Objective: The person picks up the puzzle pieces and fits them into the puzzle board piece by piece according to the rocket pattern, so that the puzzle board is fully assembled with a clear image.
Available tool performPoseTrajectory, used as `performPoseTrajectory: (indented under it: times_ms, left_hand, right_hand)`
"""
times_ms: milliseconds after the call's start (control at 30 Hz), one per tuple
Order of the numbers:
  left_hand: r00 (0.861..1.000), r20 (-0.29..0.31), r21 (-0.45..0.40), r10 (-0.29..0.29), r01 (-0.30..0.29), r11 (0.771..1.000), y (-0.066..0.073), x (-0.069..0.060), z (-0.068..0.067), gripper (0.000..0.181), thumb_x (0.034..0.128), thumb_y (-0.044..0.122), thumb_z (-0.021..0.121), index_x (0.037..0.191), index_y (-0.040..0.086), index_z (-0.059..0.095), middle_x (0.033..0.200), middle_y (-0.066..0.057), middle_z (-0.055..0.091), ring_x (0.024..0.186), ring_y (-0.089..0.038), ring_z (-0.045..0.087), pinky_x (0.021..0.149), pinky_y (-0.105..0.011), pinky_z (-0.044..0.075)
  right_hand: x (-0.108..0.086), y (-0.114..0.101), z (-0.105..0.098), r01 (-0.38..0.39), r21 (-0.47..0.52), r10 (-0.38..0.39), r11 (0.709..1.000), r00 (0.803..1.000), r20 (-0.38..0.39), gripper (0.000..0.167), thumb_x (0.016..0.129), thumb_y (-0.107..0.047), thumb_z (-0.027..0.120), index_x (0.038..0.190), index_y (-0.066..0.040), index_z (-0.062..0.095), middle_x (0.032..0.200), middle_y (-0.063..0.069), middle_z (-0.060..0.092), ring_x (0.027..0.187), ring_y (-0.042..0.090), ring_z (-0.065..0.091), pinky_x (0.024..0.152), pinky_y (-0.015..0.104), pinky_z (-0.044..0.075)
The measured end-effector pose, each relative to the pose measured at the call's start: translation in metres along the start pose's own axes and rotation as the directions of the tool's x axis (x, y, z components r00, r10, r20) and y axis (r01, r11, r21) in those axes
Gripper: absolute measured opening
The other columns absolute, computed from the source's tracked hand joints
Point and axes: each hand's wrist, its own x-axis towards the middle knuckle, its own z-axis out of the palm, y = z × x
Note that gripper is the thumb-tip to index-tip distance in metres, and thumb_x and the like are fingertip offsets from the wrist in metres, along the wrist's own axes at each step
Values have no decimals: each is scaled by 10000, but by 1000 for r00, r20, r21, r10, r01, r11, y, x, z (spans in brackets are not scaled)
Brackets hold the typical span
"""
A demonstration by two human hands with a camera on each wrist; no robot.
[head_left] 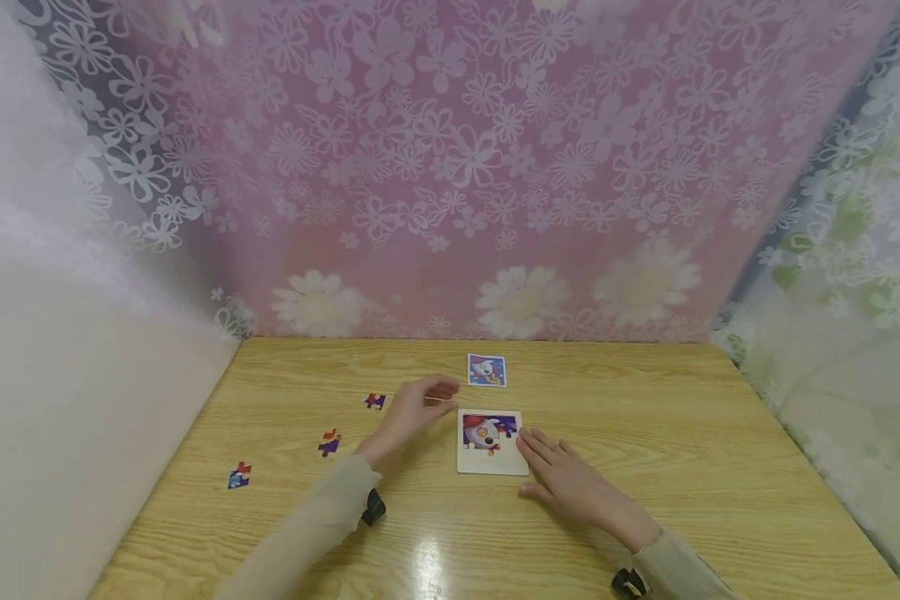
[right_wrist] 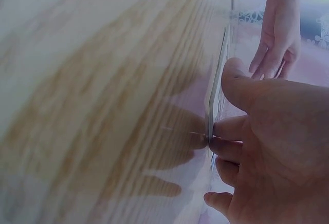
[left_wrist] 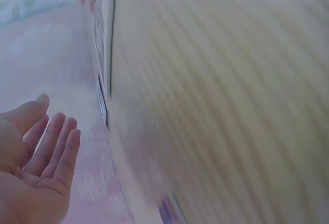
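Pink flowered cloth [head_left: 450,167] hangs behind a wood table [head_left: 682,467] where 3 loose puzzle pieces lie on the left, apart from each other: a blue-and-red piece [head_left: 237,478] nearest the side edge, an orange-and-purple piece [head_left: 329,447] farther in, and a red-and-purple piece [head_left: 373,402] near a person's left hand [head_left: 417,408]. That hand, with a pale sleeve [head_left: 300,517] and a black strap [head_left: 373,507] behind it, hovers just off the top left corner of a white puzzle board [head_left: 480,464], its fingers close together and gently bent, thumb apart, holding nothing. The board lies flat near the middle of the table, its picture of a white-faced figure filled in across the upper part, much of the lower part bare. Just beyond it lies a small picture card [head_left: 487,370]. At right, the person's right hand [head_left: 570,483] touches the board's right edge with outstretched, slightly spread fingers, thumb apart.
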Motion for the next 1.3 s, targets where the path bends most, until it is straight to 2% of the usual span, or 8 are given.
performPoseTrajectory:
  times_ms: [167, 367, 500, 633, 733, 1033, 1167, 1300]
  left_hand:
    - [998, -67, 99, -4, 11, 995, -12, -6, -23, 316, 946, 127, 732, 1252, 64, 685, 1201, -69, 720, 1106, -259, 684, 957, -409, 560]
    - [991, -115, 193, -68, 90, 977, -26, -14, -61, 330, 927, 112, 750, 1238, 25, 682, 1194, -127, 710, 1096, -305, 671, 947, -453, 556]
    - [988, -113, 273, -107, 135, 953, -33, -20, -83, 326, 927, 97, 747, 1230, 1, 673, 1180, -172, 698, 1060, -335, 672, 906, -464, 569]
    - [980, -81, 312, -184, 200, 929, -32, -27, -98, 301, 938, 35, 710, 1229, -29, 668, 1173, -194, 692, 1042, -347, 676, 891, -473, 572]
    - [974, -51, 332, -222, 226, 916, -34, -30, -102, 306, 932, 7, 703, 1233, -40, 672, 1161, -190, 704, 1026, -338, 685, 874, -457, 581]
    - [964, -13, 419, -264, 245, 874, -29, -32, -104, 225, 886, 46, 775, 1102, -5, 740, 1110, -174, 660, 945, -297, 675, 810, -411, 590]
    - [963, -10, 418, -271, 250, 873, -33, -29, -104, 188, 863, 70, 805, 1028, 33, 725, 1027, -120, 664, 893, -237, 649, 778, -390, 580]
    - [966, -1, 405, -258, 237, 883, -40, -26, -104, 128, 874, 68, 795, 945, 73, 689, 889, -35, 667, 806, -167, 627, 725, -347, 557]
  right_hand:
    - [-1, 0, -1, 1, 5, -1, 1000, 1000, -1, 683, 1052, -371, 537, 1539, 64, 337, 1611, 240, 302, 1493, 442, 251, 1155, 690, 228]
    - [0, 0, -1, -9, 6, 9, 1000, 1000, 23, 688, 1056, -381, 528, 1555, 42, 317, 1627, 217, 284, 1506, 420, 232, 1173, 668, 215]
    - [-1, 0, -3, -6, 4, 6, 1000, 1000, 18, 691, 1056, -392, 523, 1548, 52, 328, 1620, 225, 295, 1501, 426, 244, 1164, 676, 227]
    - [-1, -2, -5, -2, 6, 2, 1000, 1000, 12, 689, 1054, -383, 531, 1538, 67, 338, 1612, 239, 305, 1494, 437, 254, 1154, 686, 235]
    - [-1, -1, -5, -1, 5, 1, 1000, 1000, 14, 693, 1051, -389, 532, 1538, 65, 340, 1611, 238, 307, 1493, 438, 256, 1153, 688, 234]
    - [1, 2, 0, -2, -8, 2, 1000, 1000, 12, 694, 1049, -386, 540, 1544, 55, 335, 1613, 234, 306, 1496, 433, 248, 1160, 680, 230]
    - [1, 3, 2, -7, -7, 7, 1000, 1000, 16, 698, 1046, -390, 544, 1549, 45, 331, 1620, 222, 297, 1502, 422, 242, 1163, 675, 231]
    - [1, 3, 2, -8, -12, 8, 1000, 1000, 15, 703, 1045, -396, 542, 1551, 43, 328, 1623, 218, 292, 1504, 417, 241, 1163, 670, 237]
